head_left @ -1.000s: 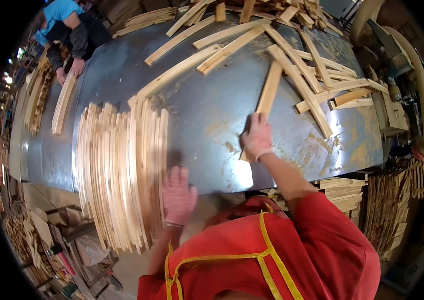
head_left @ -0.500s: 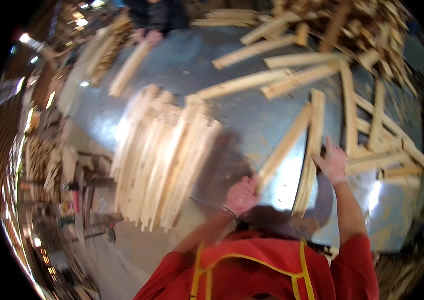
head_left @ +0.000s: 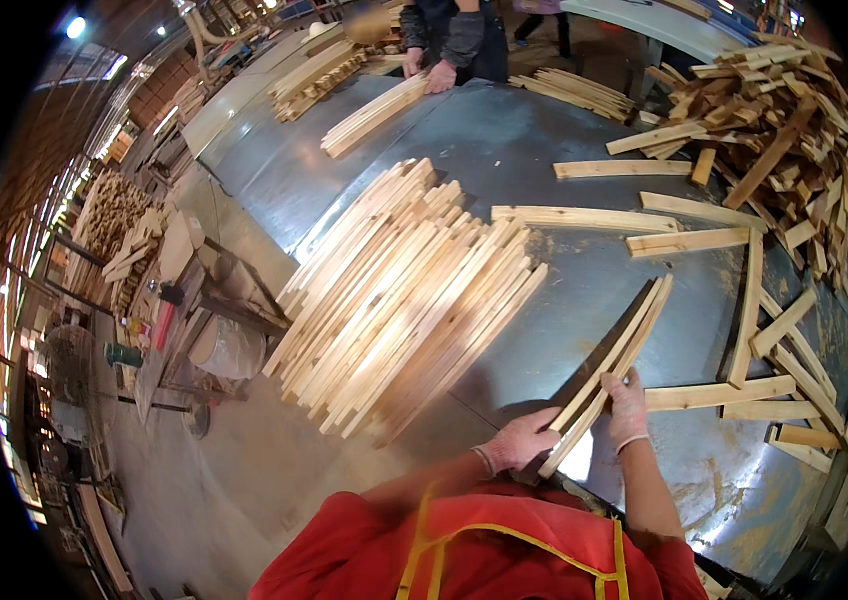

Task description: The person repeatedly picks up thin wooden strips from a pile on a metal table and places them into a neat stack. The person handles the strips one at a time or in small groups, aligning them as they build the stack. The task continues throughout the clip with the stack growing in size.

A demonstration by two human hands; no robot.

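Observation:
Two narrow wooden slats (head_left: 632, 340) stand tilted on edge above the metal table, side by side and pointing away from me. My left hand (head_left: 520, 440), in a pale knitted glove, grips them from the left near their close end. From the other side, my right hand (head_left: 628, 404), gloved too, closes on the slats a little farther up. To the left of them lies a wide row of pale slats (head_left: 394, 300), packed side by side with uneven ends.
Loose slats (head_left: 714, 395) lie crossed on the right of the metal table (head_left: 504, 130). A high heap of offcuts (head_left: 774, 130) rises at the far right. Across the table, a person's hands (head_left: 434, 74) hold a small bundle of slats (head_left: 374, 115). Stacked wood (head_left: 316, 80) sits at the far left.
The two slats, spread in a narrow V before, are now together between my hands and lifted. My right hand has come in to grip them. The view has shifted.

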